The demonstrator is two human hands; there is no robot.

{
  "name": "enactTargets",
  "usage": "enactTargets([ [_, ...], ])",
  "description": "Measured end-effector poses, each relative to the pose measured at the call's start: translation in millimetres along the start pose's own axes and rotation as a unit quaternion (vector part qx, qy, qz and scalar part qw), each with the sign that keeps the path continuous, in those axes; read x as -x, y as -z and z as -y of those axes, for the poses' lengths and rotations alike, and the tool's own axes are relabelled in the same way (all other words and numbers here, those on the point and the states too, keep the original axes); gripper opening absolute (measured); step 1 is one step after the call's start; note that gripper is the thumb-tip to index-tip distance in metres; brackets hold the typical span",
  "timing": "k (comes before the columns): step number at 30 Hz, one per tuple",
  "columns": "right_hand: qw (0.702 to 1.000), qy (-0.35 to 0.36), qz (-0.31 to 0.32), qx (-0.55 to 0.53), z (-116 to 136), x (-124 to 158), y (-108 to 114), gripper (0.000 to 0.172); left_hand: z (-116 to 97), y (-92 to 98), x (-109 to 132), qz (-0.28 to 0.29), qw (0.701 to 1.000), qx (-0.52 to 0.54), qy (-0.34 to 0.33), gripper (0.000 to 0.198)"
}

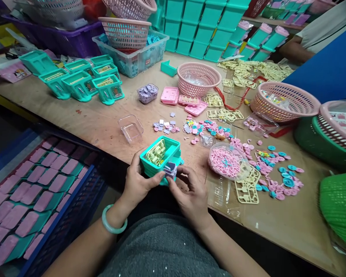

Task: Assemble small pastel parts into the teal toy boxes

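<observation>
My left hand (137, 181) grips a small teal plastic box (161, 154) at the table's near edge, thumb along its front. Inside the box lies a cream sprue of small parts (156, 152). My right hand (188, 192) pinches a small clear tub of lilac pieces (170, 169) against the front of the teal box. A jade bangle (113, 223) circles my left wrist.
Loose pink and blue bits (272, 169), cream sprues (248, 188), a round tub of pink pieces (226, 161) and an empty clear tub (130, 127) lie on the wooden table (98, 119). Pink baskets (198, 77), teal boxes (80, 82) stand behind. A blue crate (43, 192) sits lower left. Another person's arm (294, 48) shows top right.
</observation>
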State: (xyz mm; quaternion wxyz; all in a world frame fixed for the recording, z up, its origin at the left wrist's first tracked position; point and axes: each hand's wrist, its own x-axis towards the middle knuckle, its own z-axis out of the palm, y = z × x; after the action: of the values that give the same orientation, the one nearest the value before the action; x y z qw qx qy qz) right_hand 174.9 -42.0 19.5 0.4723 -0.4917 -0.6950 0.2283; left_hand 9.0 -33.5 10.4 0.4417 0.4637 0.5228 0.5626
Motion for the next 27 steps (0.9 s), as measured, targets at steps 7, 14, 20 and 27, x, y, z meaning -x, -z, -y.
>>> enactTargets([
  [7, 0.998, 0.052, 0.007, 0.043, -4, -1, -8, 0.017, 4, 6.8, -4, 0.011, 1.0, -0.015, -0.004, 0.072],
  [14, 0.994, 0.101, 0.02, 0.04, -8, -1, -7, 0.017, 4, 10.9, -5, 0.024, 0.999, -0.022, -0.015, 0.07],
  [20, 0.998, 0.051, 0.044, -0.008, -20, 13, -1, 0.02, 10, 14.1, -1, 0.049, 0.984, -0.162, -0.056, 0.081],
  [27, 0.985, 0.092, 0.143, -0.017, -38, 11, 12, 0.034, 21, 13.9, 3, 0.059, 0.962, -0.242, -0.116, 0.086],
])
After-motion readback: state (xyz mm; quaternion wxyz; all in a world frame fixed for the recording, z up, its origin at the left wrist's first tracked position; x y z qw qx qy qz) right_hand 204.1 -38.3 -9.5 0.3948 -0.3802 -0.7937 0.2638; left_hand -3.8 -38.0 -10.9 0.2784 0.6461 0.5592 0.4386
